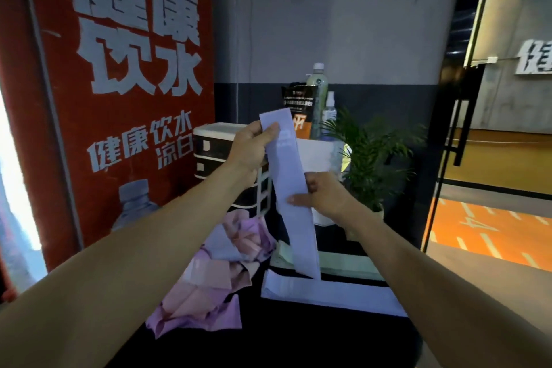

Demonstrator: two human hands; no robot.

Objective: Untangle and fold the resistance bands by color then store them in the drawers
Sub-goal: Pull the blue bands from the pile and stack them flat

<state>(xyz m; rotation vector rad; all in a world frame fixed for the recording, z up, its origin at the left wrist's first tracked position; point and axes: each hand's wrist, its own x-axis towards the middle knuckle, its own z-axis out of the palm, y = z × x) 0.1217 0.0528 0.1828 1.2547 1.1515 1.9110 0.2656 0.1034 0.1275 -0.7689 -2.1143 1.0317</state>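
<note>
Lavender resistance band [291, 188] held up in the air over the dark table [268, 337], hanging nearly straight and untwisted from top to lower end, which dangles just above a flat folded pale band [328, 293] already lying on the table. Left hand [251, 149] pinches the band's upper end between thumb and fingers; right hand [325, 197] pinches its middle, thumb laid across the front face and fingers curled behind. Tangled heap of pink and purple bands [209, 272] lies to the left on the table, not yet sorted, so the task appears well short of complete. Drawer unit [215, 155], dark fronts in a white frame, stands behind the left hand, with bottles [318, 98] and a potted plant [367, 155] near it. For a clean fold, the judgement is that the right hand should act as the hinge: keep the band flat and taut between both grips, bring the top end down to meet the hanging end, align the edges before pressing the crease, and check that no half-twist is trapped, since a stretchy strip is likely to spring open if released unevenly
</note>
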